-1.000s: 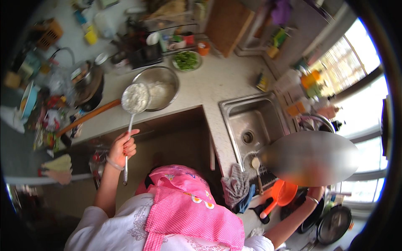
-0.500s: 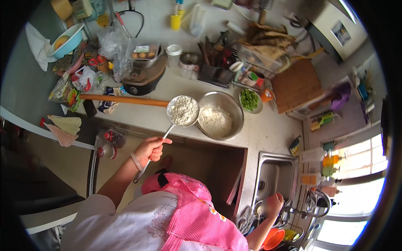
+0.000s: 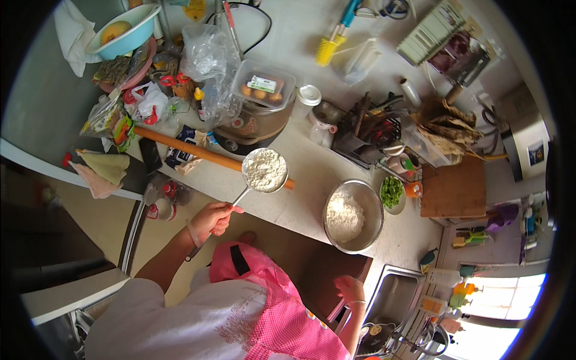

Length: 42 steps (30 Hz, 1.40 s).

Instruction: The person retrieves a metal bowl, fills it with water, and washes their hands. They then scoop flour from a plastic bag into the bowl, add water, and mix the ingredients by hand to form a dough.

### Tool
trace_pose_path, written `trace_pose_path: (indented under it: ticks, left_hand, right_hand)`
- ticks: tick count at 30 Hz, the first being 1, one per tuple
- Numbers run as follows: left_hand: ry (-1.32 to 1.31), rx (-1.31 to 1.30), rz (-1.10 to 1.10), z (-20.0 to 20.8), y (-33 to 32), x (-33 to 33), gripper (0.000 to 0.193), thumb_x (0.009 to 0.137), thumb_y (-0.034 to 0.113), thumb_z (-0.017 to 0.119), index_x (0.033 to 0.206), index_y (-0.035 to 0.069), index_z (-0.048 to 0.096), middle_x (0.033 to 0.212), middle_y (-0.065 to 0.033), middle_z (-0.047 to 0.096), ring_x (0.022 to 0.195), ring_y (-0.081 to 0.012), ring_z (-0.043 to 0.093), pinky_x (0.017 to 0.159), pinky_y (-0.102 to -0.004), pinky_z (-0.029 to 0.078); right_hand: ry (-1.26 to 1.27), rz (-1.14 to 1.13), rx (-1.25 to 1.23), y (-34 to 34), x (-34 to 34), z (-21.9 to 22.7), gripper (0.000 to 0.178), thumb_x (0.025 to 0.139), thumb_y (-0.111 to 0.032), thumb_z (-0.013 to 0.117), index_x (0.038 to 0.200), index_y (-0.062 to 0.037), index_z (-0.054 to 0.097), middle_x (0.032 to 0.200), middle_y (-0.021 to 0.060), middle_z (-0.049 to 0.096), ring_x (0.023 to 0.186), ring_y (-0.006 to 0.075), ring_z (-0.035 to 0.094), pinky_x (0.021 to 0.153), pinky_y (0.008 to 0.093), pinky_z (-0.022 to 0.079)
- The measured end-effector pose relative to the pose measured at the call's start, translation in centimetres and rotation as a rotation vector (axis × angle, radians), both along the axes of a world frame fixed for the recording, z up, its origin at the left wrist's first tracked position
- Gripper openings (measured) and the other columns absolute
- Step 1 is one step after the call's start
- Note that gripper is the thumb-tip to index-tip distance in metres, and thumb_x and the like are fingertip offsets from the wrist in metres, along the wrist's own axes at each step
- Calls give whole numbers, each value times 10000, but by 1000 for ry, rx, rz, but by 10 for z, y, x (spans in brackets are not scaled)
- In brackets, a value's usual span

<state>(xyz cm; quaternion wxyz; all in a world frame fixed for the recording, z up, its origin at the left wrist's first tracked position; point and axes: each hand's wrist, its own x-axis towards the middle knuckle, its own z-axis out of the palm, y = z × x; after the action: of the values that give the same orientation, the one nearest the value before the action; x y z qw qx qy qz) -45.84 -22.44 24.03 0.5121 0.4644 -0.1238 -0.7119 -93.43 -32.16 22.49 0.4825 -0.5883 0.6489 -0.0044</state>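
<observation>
A: What is spreading out under you, biggest thing first?

B: The counter (image 3: 312, 180) is running from upper left to lower right, with clutter crowding its far side. You are leaning over its near edge in a pink apron (image 3: 282, 312). The sink (image 3: 393, 297) is sitting at the lower right end.

A: And on the counter?

B: A wooden board (image 3: 454, 189) is lying to the right, past a small plate of greens (image 3: 392, 193). A steel bowl (image 3: 354, 216) with a heap of flour is standing near the counter's front edge. A long rolling pin (image 3: 198, 153) is lying slantwise behind the sieve, and a cooker (image 3: 255, 123) is carrying a clear box of eggs (image 3: 263, 86) on its lid.

A: What are your hands doing?

B: Your left hand (image 3: 210, 219) is clamping its fingers around the thin handle of the sieve (image 3: 264, 170), which you are holding above the counter, left of the bowl and apart from it. The sieve is heaped with flour and is covering part of the rolling pin's right end. Your right hand (image 3: 350, 288) is hanging low by the sink's near corner; it seems to be resting on the counter edge with the fingers curled, but the fisheye rim is squeezing that spot, so I cannot tell whether it is gripping anything.
</observation>
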Motion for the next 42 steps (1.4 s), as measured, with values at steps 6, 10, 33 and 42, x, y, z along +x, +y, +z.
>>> trace_pose_path:
  ticks: [6, 10, 33, 42]
  left_hand:
    - [9, 27, 153, 3, 41, 9, 298, 987, 183, 391, 1148, -26, 528, 557, 68, 278, 429, -40, 239, 406, -212, 208]
    - [9, 53, 303, 19, 72, 6, 288, 973, 156, 405, 1158, -31, 522, 559, 65, 278, 430, -39, 236, 404, -210, 201]
    - [-8, 116, 553, 18, 185, 132, 276, 907, 53, 406, 1138, -50, 517, 553, 56, 310, 431, -40, 258, 401, -213, 205]
    - [2, 95, 457, 8, 183, 191, 269, 903, 55, 410, 1127, -39, 525, 552, 54, 318, 422, -39, 257, 395, -209, 201]
  right_hand:
    - [-98, 693, -592, -52, 212, 9, 181, 820, -261, 608, 901, -108, 659, 881, 125, 635, 806, 328, 619, 691, 419, 494]
    - [-59, 857, -833, -88, 308, -25, 152, 774, -176, 662, 893, -97, 610, 878, 116, 597, 778, 308, 625, 638, 431, 512]
    - [228, 1126, -1025, -65, 571, -92, 342, 717, -238, 722, 970, -85, 550, 976, 116, 557, 864, 268, 629, 655, 385, 537]
    - [78, 1072, -1030, -65, 593, -112, 224, 698, -151, 647, 874, -54, 548, 866, 139, 597, 739, 278, 647, 620, 381, 539]
